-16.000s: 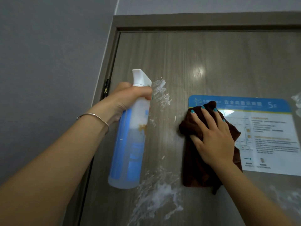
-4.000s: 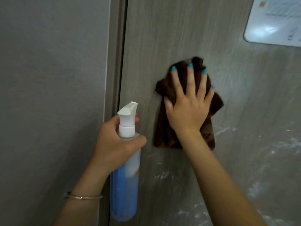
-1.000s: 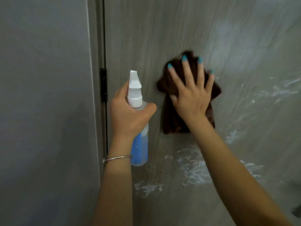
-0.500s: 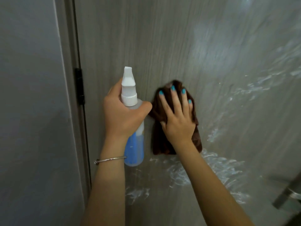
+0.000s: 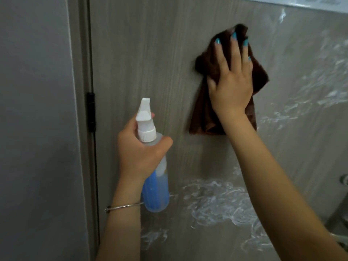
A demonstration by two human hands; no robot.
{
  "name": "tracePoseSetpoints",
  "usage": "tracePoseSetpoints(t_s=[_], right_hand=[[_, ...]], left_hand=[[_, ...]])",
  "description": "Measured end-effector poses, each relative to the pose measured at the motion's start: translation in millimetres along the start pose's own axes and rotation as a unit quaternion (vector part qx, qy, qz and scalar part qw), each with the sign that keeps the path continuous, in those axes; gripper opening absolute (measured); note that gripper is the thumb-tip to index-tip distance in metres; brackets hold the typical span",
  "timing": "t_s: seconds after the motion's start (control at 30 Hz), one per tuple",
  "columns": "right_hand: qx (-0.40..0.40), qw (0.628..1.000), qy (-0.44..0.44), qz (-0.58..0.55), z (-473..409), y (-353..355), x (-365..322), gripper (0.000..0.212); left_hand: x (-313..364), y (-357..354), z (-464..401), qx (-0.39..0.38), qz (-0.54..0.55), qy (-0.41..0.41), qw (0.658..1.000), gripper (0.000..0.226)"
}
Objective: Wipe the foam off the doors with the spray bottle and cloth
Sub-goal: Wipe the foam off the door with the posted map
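Note:
A grey wood-grain door fills the view. My right hand presses a dark brown cloth flat against the door with straight, spread fingers. My left hand grips a clear spray bottle with blue liquid and a white nozzle, held upright in front of the door, lower left of the cloth. White foam smears streak the door below the cloth. More foam smears run across the door to the right of the cloth.
A grey wall and the door frame with a black hinge stand at the left. The corner of a white notice shows at the top right. A metal door handle sits at the right edge.
My right hand has slid the cloth up and to the right on the door. The view has shifted, so the foam patch now lies well below the cloth.

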State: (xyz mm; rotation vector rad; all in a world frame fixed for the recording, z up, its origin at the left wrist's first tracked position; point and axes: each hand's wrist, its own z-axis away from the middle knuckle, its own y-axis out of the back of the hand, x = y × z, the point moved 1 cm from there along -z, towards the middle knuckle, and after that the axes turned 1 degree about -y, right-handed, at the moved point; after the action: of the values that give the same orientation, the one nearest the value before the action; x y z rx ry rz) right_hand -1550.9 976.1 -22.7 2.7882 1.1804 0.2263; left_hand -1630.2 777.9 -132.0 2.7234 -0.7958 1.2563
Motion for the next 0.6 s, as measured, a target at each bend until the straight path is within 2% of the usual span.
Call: tracePoseSetpoints(t_s=[0.07, 0.2, 0.27, 0.37, 0.5, 0.6], right_hand=[[-0.012, 1.000, 0.020, -0.021, 46.0, -4.5, -7.9, 0.073], [-0.101, 0.992, 0.080, -0.012, 159.8, -14.2, -21.0, 0.082], [-0.131, 0.987, 0.097, 0.003, 185.1, -16.6, -20.0, 0.089], [-0.127, 0.984, 0.122, 0.014, 162.0, -13.9, -12.9, 0.093], [-0.072, 0.992, 0.103, 0.010, 56.2, -1.5, -4.5, 0.079], [-0.065, 0.996, 0.060, 0.023, -13.5, 6.0, 1.8, 0.070]], left_hand=[[-1.3, 6.1, 3.0, 0.003, -0.003, 0.000, 1.000, 0.050], [-0.3, 18.8, 9.6, 0.013, -0.019, -0.001, 1.000, 0.052], [2.1, 26.7, 13.5, 0.014, -0.022, -0.002, 1.000, 0.051], [3.6, 36.1, 14.5, 0.008, -0.024, -0.006, 1.000, 0.052], [4.8, 36.7, 10.7, 0.003, -0.020, 0.005, 1.000, 0.048], [3.8, 38.3, 9.8, 0.013, -0.025, 0.011, 1.000, 0.048]])
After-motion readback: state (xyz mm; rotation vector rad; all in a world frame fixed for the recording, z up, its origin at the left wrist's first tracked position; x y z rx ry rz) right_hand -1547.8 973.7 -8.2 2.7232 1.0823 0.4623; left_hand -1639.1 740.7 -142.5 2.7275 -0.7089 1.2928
